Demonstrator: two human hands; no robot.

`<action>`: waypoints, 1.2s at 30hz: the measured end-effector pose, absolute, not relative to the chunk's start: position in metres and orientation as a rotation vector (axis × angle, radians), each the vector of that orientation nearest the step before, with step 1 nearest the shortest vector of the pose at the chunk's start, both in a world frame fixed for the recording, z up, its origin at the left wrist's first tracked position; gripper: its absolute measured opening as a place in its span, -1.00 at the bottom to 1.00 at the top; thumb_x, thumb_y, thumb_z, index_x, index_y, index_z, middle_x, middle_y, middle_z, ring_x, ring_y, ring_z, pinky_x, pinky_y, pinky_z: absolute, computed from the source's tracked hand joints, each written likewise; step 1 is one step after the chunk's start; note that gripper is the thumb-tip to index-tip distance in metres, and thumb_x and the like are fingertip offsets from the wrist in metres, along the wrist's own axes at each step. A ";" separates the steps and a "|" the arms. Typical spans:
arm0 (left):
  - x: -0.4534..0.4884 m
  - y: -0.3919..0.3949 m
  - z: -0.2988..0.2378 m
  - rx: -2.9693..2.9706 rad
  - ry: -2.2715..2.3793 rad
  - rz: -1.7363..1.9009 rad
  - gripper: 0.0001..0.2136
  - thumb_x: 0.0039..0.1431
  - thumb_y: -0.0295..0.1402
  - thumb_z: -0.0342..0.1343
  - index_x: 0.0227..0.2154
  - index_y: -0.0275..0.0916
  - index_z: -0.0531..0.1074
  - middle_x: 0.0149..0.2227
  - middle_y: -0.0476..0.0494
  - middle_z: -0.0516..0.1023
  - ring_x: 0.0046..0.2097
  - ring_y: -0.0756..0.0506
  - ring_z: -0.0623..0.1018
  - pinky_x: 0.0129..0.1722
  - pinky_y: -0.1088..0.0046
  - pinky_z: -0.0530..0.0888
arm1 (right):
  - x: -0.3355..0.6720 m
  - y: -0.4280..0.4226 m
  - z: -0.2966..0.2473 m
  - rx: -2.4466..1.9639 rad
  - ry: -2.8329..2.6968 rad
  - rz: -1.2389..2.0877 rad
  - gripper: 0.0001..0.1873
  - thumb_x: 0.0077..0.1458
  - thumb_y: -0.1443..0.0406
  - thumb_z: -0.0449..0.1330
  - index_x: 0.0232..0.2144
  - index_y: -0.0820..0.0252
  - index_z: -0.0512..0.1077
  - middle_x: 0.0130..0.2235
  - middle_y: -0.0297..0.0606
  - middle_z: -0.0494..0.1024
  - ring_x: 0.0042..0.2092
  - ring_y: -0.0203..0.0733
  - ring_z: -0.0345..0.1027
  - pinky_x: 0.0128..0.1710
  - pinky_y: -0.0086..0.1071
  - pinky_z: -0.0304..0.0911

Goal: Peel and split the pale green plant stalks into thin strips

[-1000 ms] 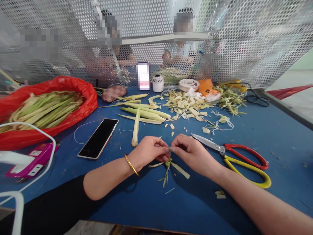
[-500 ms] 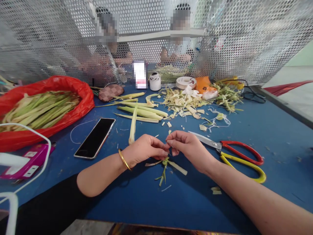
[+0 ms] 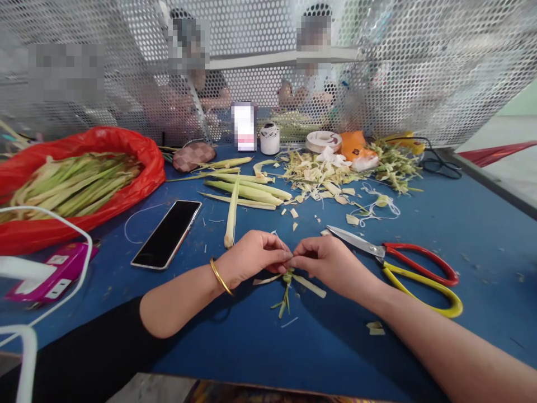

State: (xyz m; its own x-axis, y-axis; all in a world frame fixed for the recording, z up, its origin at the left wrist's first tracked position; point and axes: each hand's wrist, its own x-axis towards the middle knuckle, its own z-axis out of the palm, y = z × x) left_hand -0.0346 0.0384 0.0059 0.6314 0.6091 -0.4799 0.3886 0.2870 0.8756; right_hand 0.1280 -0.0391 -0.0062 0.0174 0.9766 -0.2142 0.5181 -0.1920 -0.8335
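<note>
My left hand [image 3: 262, 254], with a gold bangle at the wrist, is closed in a pinch at the top of a small knotted corn-husk figure [image 3: 287, 280]. Two pale strips stick out to its sides, and thin green ends point towards me. Against the left fingertips, my right hand [image 3: 321, 257] pinches thumb to finger; whatever lies between them is too small to make out. Scissors [image 3: 380, 252] with one red and one yellow handle lie partly open, right of my right hand. Beyond my left hand lies a single pale husk [image 3: 232, 215].
A red bag [image 3: 155, 168] of husks and a phone [image 3: 168, 235] are on the left. Behind lie husk strips [image 3: 247, 193], a scrap pile [image 3: 314, 173], tangled white thread [image 3: 380, 207], a thread spool [image 3: 269, 140] and a ribbon roll [image 3: 323, 141]. A perforated metal screen [image 3: 251, 84] stands behind; people sit beyond.
My right hand has come in closer, and its thumb and finger now press together beside the left fingertips. The whole view has shifted slightly; objects on the table stay in place.
</note>
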 end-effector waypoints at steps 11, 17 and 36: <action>-0.035 0.039 0.004 1.315 0.955 0.200 -0.89 0.00 -0.39 0.25 -0.44 -0.30 0.45 -0.56 -0.02 0.53 -0.55 0.06 0.48 -0.49 0.55 0.44 | 0.135 -0.038 0.001 -1.576 -1.579 1.281 -0.83 0.02 0.25 0.15 -0.54 0.18 0.40 -0.61 -0.46 0.28 -0.56 -0.37 0.10 -0.57 -0.48 0.03; -0.037 0.039 0.006 1.351 0.941 0.178 -0.89 -0.03 -0.41 0.26 -0.46 -0.29 0.45 -0.61 0.00 0.50 -0.58 0.06 0.46 -0.54 0.57 0.41 | 0.133 -0.039 0.002 -1.533 -1.695 1.218 -0.83 0.04 0.25 0.16 -0.54 0.18 0.40 -0.61 -0.47 0.28 -0.56 -0.38 0.09 -0.57 -0.48 0.00; -0.049 0.029 -0.001 2.589 0.810 0.368 -0.86 0.18 -0.40 0.06 -0.39 -0.19 0.53 -0.39 -0.09 0.61 -0.30 -0.09 0.56 -0.28 0.44 0.39 | 0.126 -0.038 -0.015 -1.503 -1.727 0.920 -0.77 0.08 0.49 0.02 -0.26 0.13 0.36 -0.31 -0.29 0.58 -0.31 -0.23 0.46 -0.32 -0.42 0.27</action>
State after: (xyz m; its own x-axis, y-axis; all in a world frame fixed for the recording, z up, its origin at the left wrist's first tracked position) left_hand -0.0488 0.0288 -0.0013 0.7971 0.5902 0.1276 0.4846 -0.7513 0.4481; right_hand 0.1262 -0.0376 -0.0145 -0.1202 0.9922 0.0325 0.5271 0.0915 -0.8449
